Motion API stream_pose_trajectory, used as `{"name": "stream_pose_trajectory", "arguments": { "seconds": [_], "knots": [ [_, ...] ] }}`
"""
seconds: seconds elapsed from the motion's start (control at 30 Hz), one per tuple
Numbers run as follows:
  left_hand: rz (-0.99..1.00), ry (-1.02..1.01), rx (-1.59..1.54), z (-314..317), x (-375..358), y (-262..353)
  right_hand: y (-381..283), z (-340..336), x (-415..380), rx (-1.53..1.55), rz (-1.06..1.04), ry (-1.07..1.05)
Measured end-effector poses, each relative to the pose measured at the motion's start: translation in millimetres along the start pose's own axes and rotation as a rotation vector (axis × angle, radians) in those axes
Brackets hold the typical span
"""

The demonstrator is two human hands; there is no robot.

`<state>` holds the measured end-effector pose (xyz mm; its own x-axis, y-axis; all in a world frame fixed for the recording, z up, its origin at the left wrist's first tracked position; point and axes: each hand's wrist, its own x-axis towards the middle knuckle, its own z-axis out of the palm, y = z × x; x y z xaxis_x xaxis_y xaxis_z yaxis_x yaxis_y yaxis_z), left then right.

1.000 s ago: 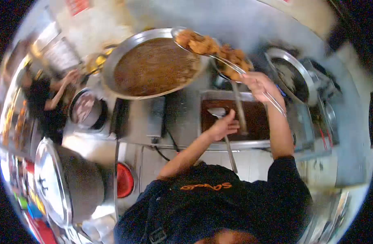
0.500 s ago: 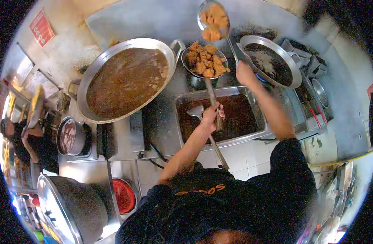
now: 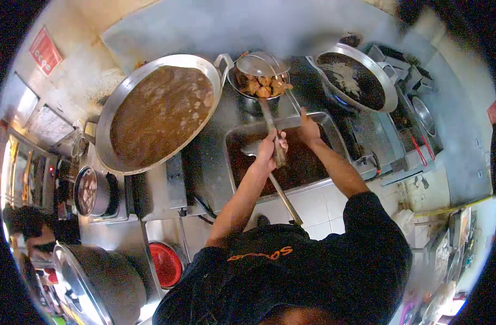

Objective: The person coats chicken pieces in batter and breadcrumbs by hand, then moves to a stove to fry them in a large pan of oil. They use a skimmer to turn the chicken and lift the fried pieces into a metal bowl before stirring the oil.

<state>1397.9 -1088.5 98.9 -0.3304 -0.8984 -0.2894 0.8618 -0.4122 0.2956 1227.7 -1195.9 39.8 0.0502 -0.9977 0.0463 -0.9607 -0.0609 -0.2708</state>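
My left hand is wrapped around the thick handle of a round strainer. Its basket holds a heap of browned fried pieces over a dark pot. My right hand grips the thin handle of a metal skimmer. The skimmer's round head is tipped over the heap, its underside up; whether anything remains under it is hidden. Below my hands, a spatula lies across a rectangular steel tray of dark brown liquid, its blade inside and its handle over the front rim.
A large wok of bubbling brown oil stands on the left. To the right, a smaller wok with dark oil and pale foam sits over a blue flame. A pot, a big lidded pot and a red bucket are at lower left.
My right hand has come down and toward me. The skimmer, earlier raised with fried pieces in it, is now turned over onto the strainer's heap. My left hand keeps its grip.
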Motion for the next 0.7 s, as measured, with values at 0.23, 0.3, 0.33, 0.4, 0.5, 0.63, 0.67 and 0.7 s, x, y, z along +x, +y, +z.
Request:
{"name": "stream_pose_trajectory", "arguments": {
  "seconds": [0.23,0.3,0.33,0.4,0.5,0.63,0.67,0.7],
  "knots": [
    [-0.046,0.036,0.188,9.0,-19.1,18.0,-15.8,-37.0,10.7,0.404,-0.134,0.357],
    [-0.051,-0.009,0.193,-5.3,-25.8,17.0,-29.8,-68.3,16.6,0.390,-0.076,0.230],
    [-0.090,-0.068,0.224,-13.9,-33.2,18.3,-27.7,-71.8,29.1,0.383,-0.390,0.404],
    [-0.054,-0.044,0.356,-28.3,-66.7,19.7,-57.4,-111.9,24.5,0.879,-0.240,-0.026],
    [-0.121,-0.077,0.641,-60.8,-125.7,30.6,-128.2,-174.6,10.7,0.587,-0.199,-0.115],
    [-0.200,0.092,1.104,-139.5,-206.9,52.4,-194.1,-168.0,36.4,0.174,-0.512,0.031],
    [0.147,-0.138,1.397,-186.3,-218.9,55.5,-222.4,-180.3,24.2,0.102,-0.470,-0.050],
    [0.324,-0.264,1.533,-214.6,-237.0,53.5,-236.5,-178.5,27.8,0.064,-0.456,-0.090]
  ]
}}
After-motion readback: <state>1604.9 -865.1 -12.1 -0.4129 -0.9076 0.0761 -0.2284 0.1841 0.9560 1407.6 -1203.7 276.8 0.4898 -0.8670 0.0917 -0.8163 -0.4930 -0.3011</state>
